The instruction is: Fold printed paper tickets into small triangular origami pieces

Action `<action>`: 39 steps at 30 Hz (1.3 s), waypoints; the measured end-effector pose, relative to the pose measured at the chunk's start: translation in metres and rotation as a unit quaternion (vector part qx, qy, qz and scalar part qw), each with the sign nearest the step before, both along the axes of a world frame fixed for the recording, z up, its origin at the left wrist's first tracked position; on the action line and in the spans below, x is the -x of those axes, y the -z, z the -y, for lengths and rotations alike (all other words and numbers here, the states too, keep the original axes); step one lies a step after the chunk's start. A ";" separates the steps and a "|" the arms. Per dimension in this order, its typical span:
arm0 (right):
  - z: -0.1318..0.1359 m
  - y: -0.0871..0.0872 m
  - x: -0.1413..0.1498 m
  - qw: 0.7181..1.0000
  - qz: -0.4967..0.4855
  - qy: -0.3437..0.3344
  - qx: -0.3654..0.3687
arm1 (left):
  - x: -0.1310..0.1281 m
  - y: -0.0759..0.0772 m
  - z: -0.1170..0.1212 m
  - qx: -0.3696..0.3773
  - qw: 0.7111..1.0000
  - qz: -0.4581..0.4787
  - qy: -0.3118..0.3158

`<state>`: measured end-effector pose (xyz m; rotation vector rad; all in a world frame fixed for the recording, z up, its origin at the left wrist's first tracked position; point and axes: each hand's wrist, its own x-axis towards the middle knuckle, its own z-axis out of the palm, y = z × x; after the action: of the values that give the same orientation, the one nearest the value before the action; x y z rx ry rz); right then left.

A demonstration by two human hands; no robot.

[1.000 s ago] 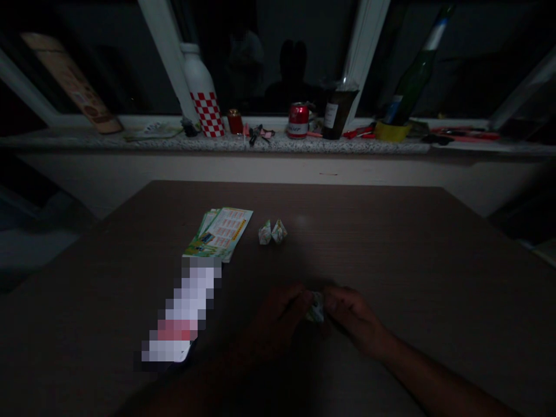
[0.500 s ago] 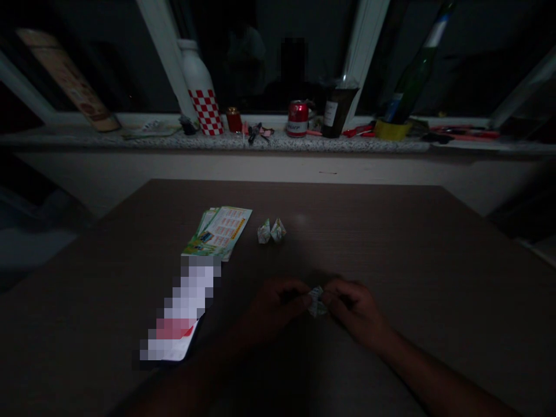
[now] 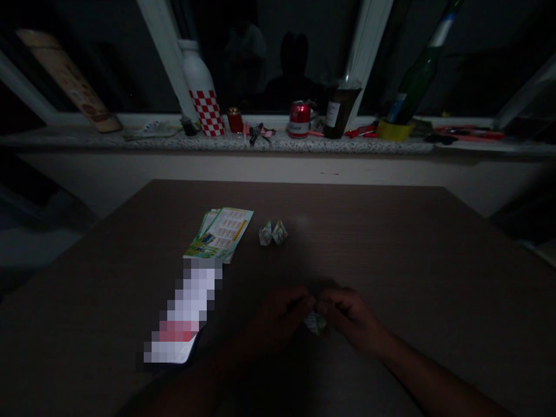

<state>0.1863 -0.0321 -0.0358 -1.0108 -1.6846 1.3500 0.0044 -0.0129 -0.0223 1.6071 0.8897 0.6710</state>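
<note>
Both of my hands meet low over the dark wooden table [image 3: 391, 231]. My left hand [image 3: 280, 315] and my right hand [image 3: 347, 313] pinch a small folded paper piece [image 3: 315, 322] between their fingertips; most of it is hidden by the fingers. Two finished folded paper shapes [image 3: 273, 233] lie side by side farther out on the table. A fanned stack of printed green and white leaflets [image 3: 219, 233] lies to the left of them. The scene is very dim.
A blurred-out rectangular item [image 3: 185, 315] lies on the table left of my hands. The stone windowsill [image 3: 130, 142] behind carries a red-checked white bottle [image 3: 202, 90], a red can [image 3: 299, 119], a dark jar [image 3: 339, 110], a green bottle [image 3: 417, 72] standing in a yellow tape roll [image 3: 391, 131], and small clutter.
My hands have drawn closer together and slightly lower, covering more of the folded paper piece than half a second ago. Everything else on the table stays put.
</note>
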 end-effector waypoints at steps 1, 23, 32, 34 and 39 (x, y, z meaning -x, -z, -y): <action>0.000 -0.001 0.000 1.000 -0.003 -0.009 0.007 | -0.001 0.000 0.001 0.008 1.000 0.011 0.000; 0.016 -0.019 0.006 1.000 -0.017 0.001 -0.001 | -0.010 0.001 0.006 0.158 0.974 0.159 -0.037; 0.010 -0.004 0.007 0.998 -0.050 -0.003 0.039 | -0.008 0.009 0.001 0.139 0.975 0.155 -0.077; 0.011 -0.007 0.008 0.997 -0.061 0.003 0.041 | -0.009 0.008 0.001 0.135 0.976 0.151 -0.082; 0.010 -0.008 0.010 0.996 -0.069 -0.003 0.048 | -0.009 0.003 0.000 0.119 0.975 0.142 -0.121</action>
<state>0.1763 -0.0422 -0.0280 -0.9454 -1.5345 1.4821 0.0136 -0.0124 -0.0250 1.1650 0.9217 0.9044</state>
